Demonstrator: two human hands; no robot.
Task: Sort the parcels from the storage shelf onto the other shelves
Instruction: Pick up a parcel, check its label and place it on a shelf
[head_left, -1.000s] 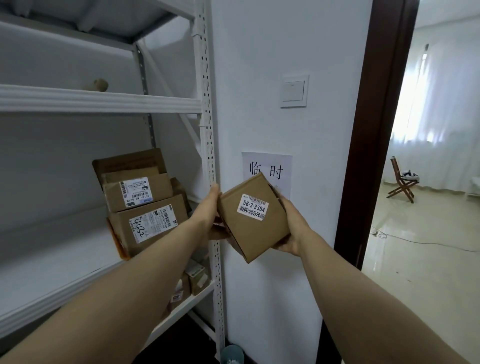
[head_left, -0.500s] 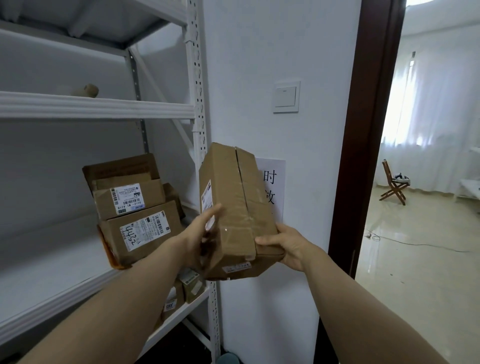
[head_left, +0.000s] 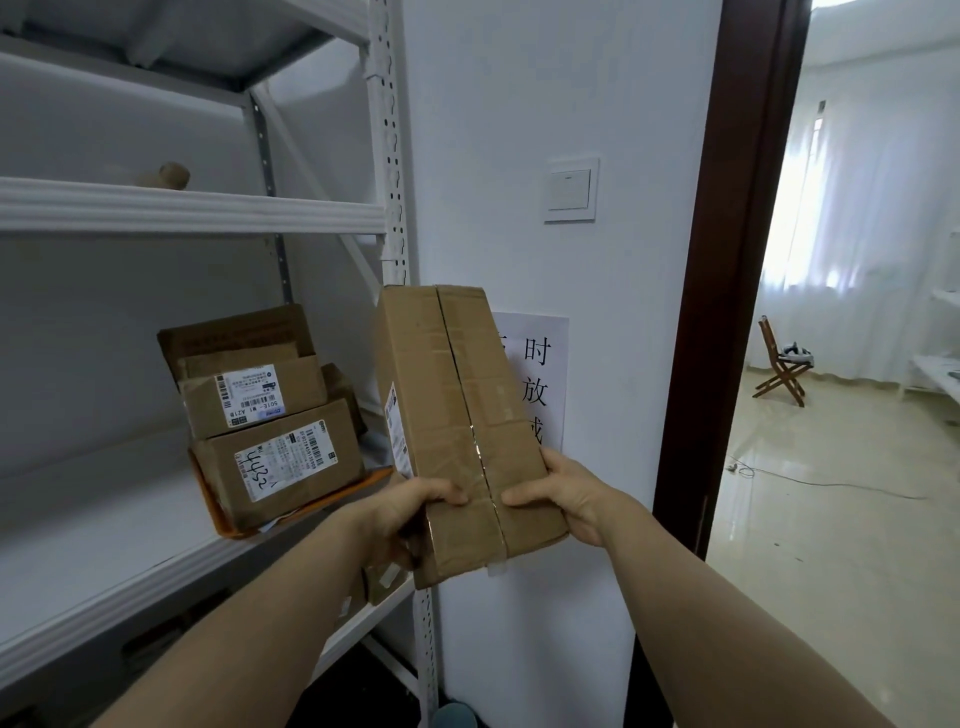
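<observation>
I hold a long brown cardboard parcel (head_left: 457, 410) upright in front of the wall, its taped seam facing me and a label on its left side. My left hand (head_left: 410, 506) grips its lower left edge, thumb across the front. On the lower right edge my right hand (head_left: 563, 496) grips it the same way. On the white storage shelf (head_left: 104, 561) to the left stands a stack of labelled parcels (head_left: 275, 421); the lowest one has "4432" written on its label.
The shelf's white upright post (head_left: 395, 171) stands just left of the held parcel. A paper sign (head_left: 537, 384) and a light switch (head_left: 570, 189) are on the wall. A dark door frame (head_left: 727, 291) opens right onto a room with a folding chair (head_left: 782, 364). More parcels sit on the lower shelf.
The parcel has been turned from its small labelled end facing me to standing upright with its long taped face toward me. Both hands shifted down to its lower edges.
</observation>
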